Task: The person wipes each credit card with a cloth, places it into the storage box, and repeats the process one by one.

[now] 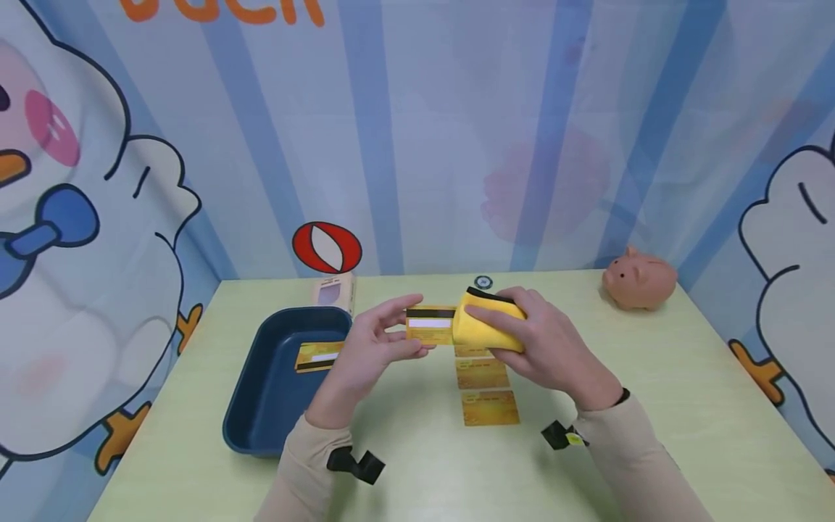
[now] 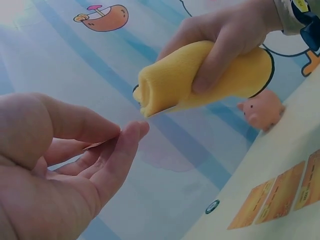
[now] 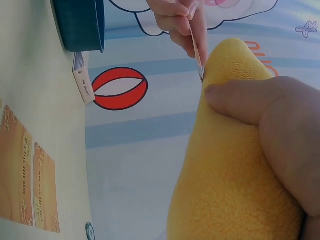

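The left hand (image 1: 365, 349) pinches a gold card (image 1: 428, 330) by one end, seemingly steadying it, while the right hand (image 1: 549, 341) grips yellow cloth (image 1: 484, 328) at the other.

Booth-like space: cartoon backdrop (image 1: 443, 130), pale table (image 1: 424, 457)

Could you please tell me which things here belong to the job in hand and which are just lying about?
Probably part of the job:
held card, pinched by the left hand
yellow cloth, gripped by the right hand
row of cards
blue tray, with at least one card inside

Apparently just lying about:
piggy bank
small box
round chip
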A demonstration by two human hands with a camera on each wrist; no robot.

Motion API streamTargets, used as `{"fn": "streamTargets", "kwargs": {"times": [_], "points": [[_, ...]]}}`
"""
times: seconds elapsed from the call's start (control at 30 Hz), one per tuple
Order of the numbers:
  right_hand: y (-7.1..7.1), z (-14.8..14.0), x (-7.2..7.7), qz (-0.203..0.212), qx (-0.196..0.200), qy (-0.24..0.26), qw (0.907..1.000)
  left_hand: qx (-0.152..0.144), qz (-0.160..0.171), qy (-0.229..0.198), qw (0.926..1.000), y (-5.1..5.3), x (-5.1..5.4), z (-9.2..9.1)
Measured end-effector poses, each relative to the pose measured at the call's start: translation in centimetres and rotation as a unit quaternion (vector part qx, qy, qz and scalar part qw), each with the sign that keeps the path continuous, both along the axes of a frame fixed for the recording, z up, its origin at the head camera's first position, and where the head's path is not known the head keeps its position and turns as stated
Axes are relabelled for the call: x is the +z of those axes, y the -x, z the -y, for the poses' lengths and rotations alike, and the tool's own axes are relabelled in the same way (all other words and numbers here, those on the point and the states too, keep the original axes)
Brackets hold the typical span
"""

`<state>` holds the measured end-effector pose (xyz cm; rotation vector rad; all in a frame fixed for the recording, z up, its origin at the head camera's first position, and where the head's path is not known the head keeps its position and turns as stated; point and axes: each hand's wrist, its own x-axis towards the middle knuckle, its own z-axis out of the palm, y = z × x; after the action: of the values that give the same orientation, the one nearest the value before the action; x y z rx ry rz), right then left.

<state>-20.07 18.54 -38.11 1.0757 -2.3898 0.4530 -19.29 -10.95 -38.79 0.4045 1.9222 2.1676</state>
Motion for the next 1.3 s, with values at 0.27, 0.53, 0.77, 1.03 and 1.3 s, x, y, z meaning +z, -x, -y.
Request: {"fn": "streamTargets", "kwargs": {"times": [0.27,0.53,0.77,1.03,1.3], "points": [[0.1,-0.2,0.0,-0.003,-0.001,0.000,1.0000,0.012,-0.015,0.046,0.9987,0.1,0.5,2.1],[0.1,-0.7,-0.1,0.009,-0.002,0.012,0.9999,0.044,-0.020,0.102,0.9936,0.1,1.0,5.5],[0.1,-0.7,-0.1,0.017,0.001,0.008,0.9998,0.075,-0.041,0.178,0.9803,-0.2,1.6,9.6],[0.2,-0.7,-0.3,0.016,0.007,0.009,0.9998,0.108,-0.058,0.271,0.9547,-0.5,2.0,14.0],[0.4,-0.6,-0.5,0.009,0.010,0.012,0.9998,0.104,0.011,0.335,0.9362,-0.7,0.6,16.2]]}}
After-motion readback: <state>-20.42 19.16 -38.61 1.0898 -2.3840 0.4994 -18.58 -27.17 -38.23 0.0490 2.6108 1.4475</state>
